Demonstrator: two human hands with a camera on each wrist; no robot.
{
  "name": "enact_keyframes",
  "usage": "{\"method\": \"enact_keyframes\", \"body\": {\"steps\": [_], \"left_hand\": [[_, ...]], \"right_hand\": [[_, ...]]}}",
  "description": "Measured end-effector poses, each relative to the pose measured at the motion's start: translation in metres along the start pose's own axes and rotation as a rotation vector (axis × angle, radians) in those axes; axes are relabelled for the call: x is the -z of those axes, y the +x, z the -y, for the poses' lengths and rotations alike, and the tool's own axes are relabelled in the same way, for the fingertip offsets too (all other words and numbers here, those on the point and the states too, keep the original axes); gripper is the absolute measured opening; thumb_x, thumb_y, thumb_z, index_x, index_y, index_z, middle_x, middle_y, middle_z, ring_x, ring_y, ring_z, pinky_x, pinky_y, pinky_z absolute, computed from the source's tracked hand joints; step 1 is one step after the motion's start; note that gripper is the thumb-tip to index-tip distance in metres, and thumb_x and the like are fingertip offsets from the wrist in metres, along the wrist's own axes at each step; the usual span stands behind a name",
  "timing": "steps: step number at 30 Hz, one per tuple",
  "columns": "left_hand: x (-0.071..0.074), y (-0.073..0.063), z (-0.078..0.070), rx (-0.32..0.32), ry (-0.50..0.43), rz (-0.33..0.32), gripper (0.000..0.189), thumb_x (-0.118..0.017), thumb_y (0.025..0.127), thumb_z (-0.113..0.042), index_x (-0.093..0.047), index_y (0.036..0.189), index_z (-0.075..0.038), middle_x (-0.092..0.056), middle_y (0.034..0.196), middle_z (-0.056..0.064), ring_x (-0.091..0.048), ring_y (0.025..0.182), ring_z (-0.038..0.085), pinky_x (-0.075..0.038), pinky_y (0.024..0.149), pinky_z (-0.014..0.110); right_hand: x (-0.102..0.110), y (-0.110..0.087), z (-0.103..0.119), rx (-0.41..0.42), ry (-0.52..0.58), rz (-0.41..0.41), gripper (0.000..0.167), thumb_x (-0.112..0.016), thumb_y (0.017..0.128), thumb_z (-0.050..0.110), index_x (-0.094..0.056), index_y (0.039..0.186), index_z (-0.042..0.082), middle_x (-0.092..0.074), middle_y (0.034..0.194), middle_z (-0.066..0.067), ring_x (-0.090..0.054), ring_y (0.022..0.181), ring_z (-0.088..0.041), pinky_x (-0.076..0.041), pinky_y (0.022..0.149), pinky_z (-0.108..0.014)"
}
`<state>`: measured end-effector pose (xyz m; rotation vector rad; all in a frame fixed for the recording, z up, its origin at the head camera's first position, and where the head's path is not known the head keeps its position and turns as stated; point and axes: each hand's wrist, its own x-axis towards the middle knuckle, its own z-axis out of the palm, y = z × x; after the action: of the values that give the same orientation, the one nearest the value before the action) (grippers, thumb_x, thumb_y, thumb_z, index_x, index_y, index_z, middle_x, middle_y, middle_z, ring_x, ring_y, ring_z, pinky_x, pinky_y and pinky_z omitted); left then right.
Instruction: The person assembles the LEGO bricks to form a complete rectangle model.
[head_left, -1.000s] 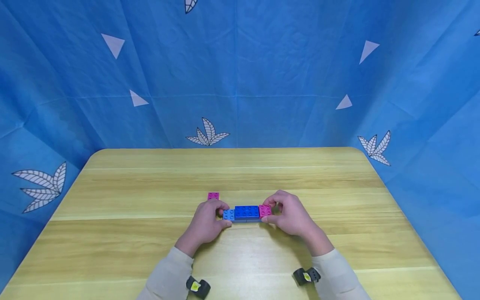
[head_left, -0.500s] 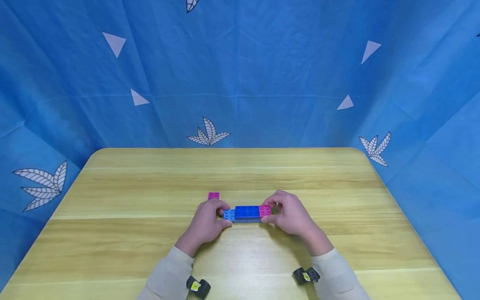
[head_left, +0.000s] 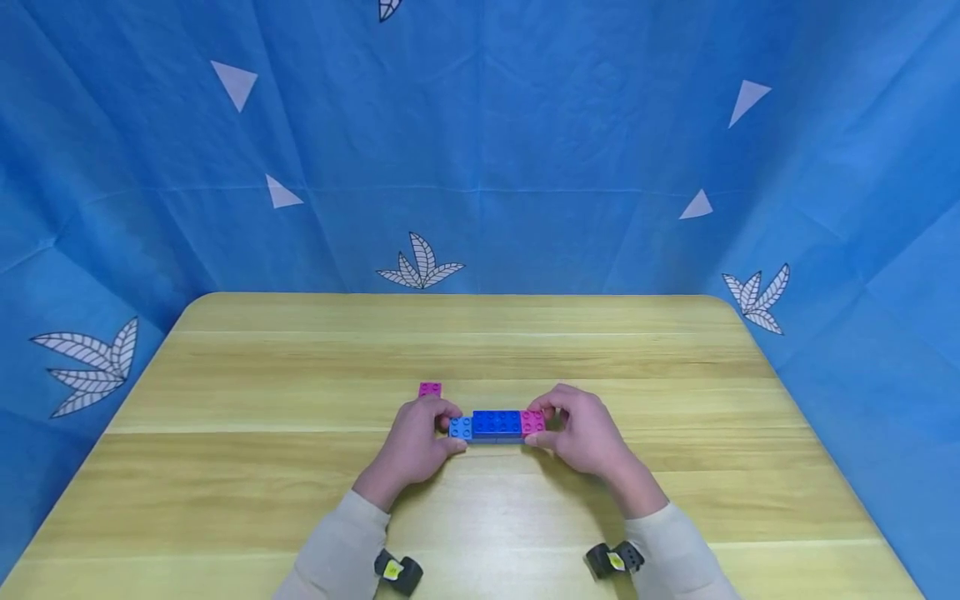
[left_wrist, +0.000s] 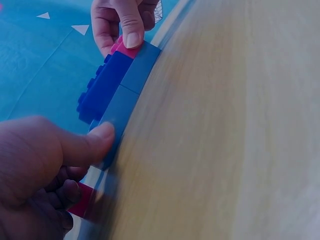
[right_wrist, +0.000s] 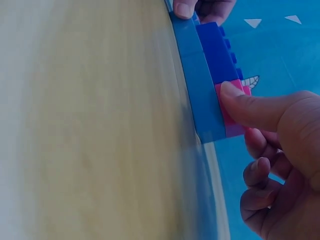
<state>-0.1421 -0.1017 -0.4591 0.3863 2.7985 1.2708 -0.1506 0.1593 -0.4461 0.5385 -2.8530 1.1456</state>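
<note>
Two light blue bricks (left_wrist: 119, 111) lie end to end as a bottom row on the table. A dark blue brick (head_left: 497, 423) sits across their joint on top. At the row's right end a pink brick (right_wrist: 231, 118) stands on the light blue one, beside the dark blue brick. My right hand (head_left: 588, 431) pinches this pink brick between thumb and fingers. My left hand (head_left: 416, 442) grips the left end of the light blue row, where bare studs show on top. A second pink brick (head_left: 430, 389) lies on the table just behind my left hand, partly hidden by it.
The wooden table (head_left: 480, 525) reaches back to a blue curtain (head_left: 480, 150) with white leaf and triangle prints, which also hangs along both sides. A black wrist camera (head_left: 399, 572) is strapped at the left sleeve, another black camera (head_left: 615, 560) at the right.
Both hands keep their hold on the brick row, which stays in place. The whole head view has shifted very slightly.
</note>
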Motion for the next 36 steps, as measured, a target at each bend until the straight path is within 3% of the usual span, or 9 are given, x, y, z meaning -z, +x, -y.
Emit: {"method": "enact_keyframes", "body": {"steps": [10, 16, 19, 23, 27, 31, 36], "left_hand": [[0.001, -0.001, 0.000, 0.022, 0.016, 0.016, 0.030, -0.086, 0.078, -0.009, -0.071, 0.103, -0.002, -0.055, 0.082, -0.001, -0.051, 0.081, 0.019, -0.045, 0.079, 0.038], [0.004, 0.000, 0.002, -0.002, 0.011, 0.022, 0.033, -0.087, 0.074, -0.002, -0.071, 0.102, -0.004, -0.056, 0.083, -0.001, -0.053, 0.083, 0.019, -0.047, 0.083, 0.040], [0.011, 0.001, 0.006, -0.007, -0.002, 0.001, 0.038, -0.084, 0.071, 0.008, -0.070, 0.104, -0.002, -0.057, 0.085, 0.000, -0.054, 0.084, 0.020, -0.048, 0.084, 0.039], [0.021, 0.005, 0.012, 0.002, 0.012, -0.087, 0.043, -0.082, 0.069, 0.012, -0.069, 0.108, 0.000, -0.059, 0.088, 0.003, -0.054, 0.085, 0.022, -0.048, 0.083, 0.040], [0.027, 0.012, 0.018, 0.050, 0.061, -0.152, 0.049, -0.085, 0.071, 0.004, -0.067, 0.116, 0.000, -0.059, 0.094, 0.005, -0.055, 0.087, 0.024, -0.047, 0.084, 0.042], [0.029, 0.017, 0.022, 0.115, 0.067, -0.150, 0.056, -0.087, 0.073, -0.002, -0.063, 0.124, 0.001, -0.058, 0.100, 0.007, -0.054, 0.094, 0.025, -0.046, 0.089, 0.043], [0.029, 0.021, 0.026, 0.132, 0.063, -0.133, 0.055, -0.087, 0.077, -0.007, -0.062, 0.125, 0.001, -0.059, 0.107, 0.009, -0.054, 0.100, 0.027, -0.045, 0.093, 0.044]], "right_hand": [[-0.004, -0.002, -0.002, -0.068, 0.038, 0.033, 0.033, -0.093, 0.070, 0.015, -0.073, 0.095, 0.016, -0.056, 0.078, 0.002, -0.051, 0.072, -0.019, -0.044, 0.065, -0.033], [-0.003, -0.001, -0.001, -0.103, 0.057, 0.049, 0.035, -0.093, 0.069, 0.014, -0.072, 0.096, 0.016, -0.056, 0.079, 0.001, -0.050, 0.072, -0.018, -0.043, 0.065, -0.033], [-0.002, 0.000, -0.001, -0.111, 0.062, 0.056, 0.035, -0.094, 0.068, 0.014, -0.072, 0.095, 0.016, -0.056, 0.079, 0.001, -0.049, 0.071, -0.018, -0.043, 0.064, -0.033], [-0.002, 0.000, 0.000, -0.119, 0.063, 0.058, 0.035, -0.094, 0.068, 0.014, -0.072, 0.094, 0.016, -0.056, 0.078, 0.001, -0.049, 0.070, -0.018, -0.043, 0.064, -0.033], [-0.001, 0.000, 0.001, -0.128, 0.063, 0.062, 0.035, -0.094, 0.067, 0.013, -0.071, 0.094, 0.016, -0.056, 0.078, 0.000, -0.049, 0.070, -0.018, -0.043, 0.064, -0.033], [0.000, 0.000, 0.001, -0.130, 0.072, 0.071, 0.036, -0.094, 0.067, 0.013, -0.071, 0.095, 0.016, -0.056, 0.078, 0.000, -0.049, 0.070, -0.018, -0.042, 0.064, -0.033], [0.000, 0.001, 0.002, -0.133, 0.087, 0.071, 0.036, -0.094, 0.067, 0.012, -0.071, 0.094, 0.016, -0.056, 0.078, 0.000, -0.049, 0.070, -0.017, -0.042, 0.064, -0.033]]}}
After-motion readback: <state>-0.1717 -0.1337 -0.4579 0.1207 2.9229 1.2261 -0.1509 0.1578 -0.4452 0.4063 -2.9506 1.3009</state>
